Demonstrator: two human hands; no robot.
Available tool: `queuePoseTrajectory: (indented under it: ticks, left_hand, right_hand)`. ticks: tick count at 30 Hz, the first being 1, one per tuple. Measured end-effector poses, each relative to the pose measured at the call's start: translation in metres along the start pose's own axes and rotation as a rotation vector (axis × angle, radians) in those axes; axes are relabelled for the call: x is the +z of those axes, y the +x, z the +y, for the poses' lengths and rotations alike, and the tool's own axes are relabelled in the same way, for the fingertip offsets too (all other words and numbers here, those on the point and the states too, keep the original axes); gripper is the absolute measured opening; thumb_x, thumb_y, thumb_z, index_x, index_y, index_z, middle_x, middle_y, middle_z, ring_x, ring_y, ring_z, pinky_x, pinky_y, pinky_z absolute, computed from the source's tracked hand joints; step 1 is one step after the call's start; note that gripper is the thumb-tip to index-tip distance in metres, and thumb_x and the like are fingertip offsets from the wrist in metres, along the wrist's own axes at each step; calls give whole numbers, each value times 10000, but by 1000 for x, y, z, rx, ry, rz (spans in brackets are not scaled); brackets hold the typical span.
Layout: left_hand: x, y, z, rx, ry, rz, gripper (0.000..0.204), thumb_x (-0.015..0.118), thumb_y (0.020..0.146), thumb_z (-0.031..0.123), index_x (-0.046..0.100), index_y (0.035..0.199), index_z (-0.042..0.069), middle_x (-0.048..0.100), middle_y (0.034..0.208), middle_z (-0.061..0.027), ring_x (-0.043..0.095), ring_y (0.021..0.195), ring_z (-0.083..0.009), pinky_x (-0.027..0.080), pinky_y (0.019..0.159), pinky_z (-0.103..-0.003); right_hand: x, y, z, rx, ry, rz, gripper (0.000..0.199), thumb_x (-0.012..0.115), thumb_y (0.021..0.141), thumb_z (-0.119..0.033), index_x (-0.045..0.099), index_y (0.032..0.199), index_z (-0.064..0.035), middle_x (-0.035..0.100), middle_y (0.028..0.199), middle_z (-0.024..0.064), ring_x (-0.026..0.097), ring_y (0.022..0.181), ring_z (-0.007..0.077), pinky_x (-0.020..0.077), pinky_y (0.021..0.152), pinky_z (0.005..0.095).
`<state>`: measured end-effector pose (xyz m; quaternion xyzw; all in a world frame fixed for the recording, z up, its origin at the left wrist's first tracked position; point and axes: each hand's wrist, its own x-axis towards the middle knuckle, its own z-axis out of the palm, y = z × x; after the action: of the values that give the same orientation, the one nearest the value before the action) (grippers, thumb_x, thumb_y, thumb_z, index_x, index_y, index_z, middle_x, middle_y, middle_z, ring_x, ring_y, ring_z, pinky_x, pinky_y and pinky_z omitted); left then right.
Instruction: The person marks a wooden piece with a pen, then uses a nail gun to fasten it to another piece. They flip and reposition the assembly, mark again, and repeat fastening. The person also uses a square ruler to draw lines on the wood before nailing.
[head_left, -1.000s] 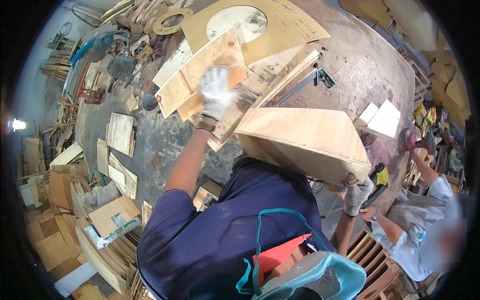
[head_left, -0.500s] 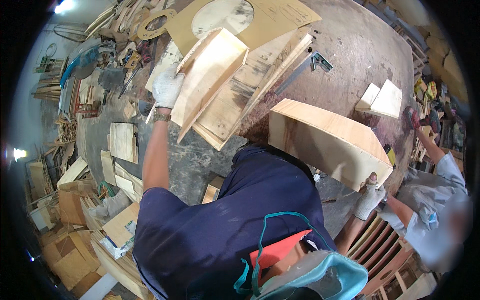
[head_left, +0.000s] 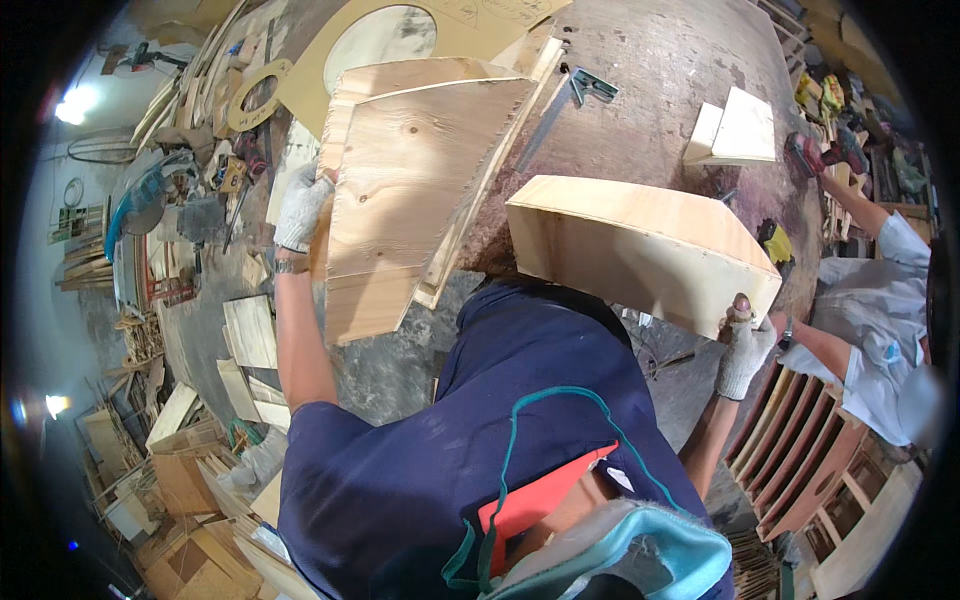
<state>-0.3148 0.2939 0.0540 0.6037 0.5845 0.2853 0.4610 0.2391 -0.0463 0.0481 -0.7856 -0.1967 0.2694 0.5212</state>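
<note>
My left hand [head_left: 303,208], in a white knit glove, grips the left edge of a plywood box [head_left: 410,190], whose broad knotty side faces up. Under it lie long boards [head_left: 462,228] and a tan template sheet [head_left: 480,22] with a round hole. A second wooden box [head_left: 640,262] with a slanted end sits to the right. My right hand [head_left: 745,358], gloved with the thumb tip bare, holds this box at its near right corner, thumb on the outer face. The fingers behind each box are partly hidden.
A combination square [head_left: 572,98] and joined pale panels [head_left: 735,128] lie on the worktable [head_left: 660,60]. At right, a co-worker [head_left: 870,310] has one hand by a red drill [head_left: 808,155]. A slatted wooden piece [head_left: 795,440] stands below. Wood offcuts [head_left: 190,490] crowd the left.
My left hand has turned the left box over, so its broad side shows instead of its hollow inside. The right box stays in my right hand, nearly unmoved. The whole view has shifted slightly.
</note>
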Motion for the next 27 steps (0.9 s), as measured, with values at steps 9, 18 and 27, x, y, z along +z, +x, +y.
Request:
queuePoseTrajectory:
  ticks: [9,18,27]
  left_hand:
    - [-9,0,29,78,466,94,347,752,910,333,728,962,-9,652,769,-45,521,722,-105,444,667,-306]
    - [28,-28,42,638,917,278,319,679,763,62,733,1078,69,698,883,-94,679,776,-202,521,701,-331]
    - [110,-81,-91,481,1217,543,695,667,784,175,513,1459,122,494,1532,-104,419,1450,-316,325,1201,-488]
  right_hand:
    - [0,-7,-4,-36,36,-65,404,805,886,-394,695,970,-14,640,740,-2,547,591,60,395,519,220]
    - [9,-5,-15,-87,248,-103,351,660,1008,-335,645,1040,14,641,866,36,604,738,91,481,622,225]
    - [3,12,-21,-198,-146,-141,236,678,981,-201,685,1095,6,686,938,20,634,792,91,518,702,237]
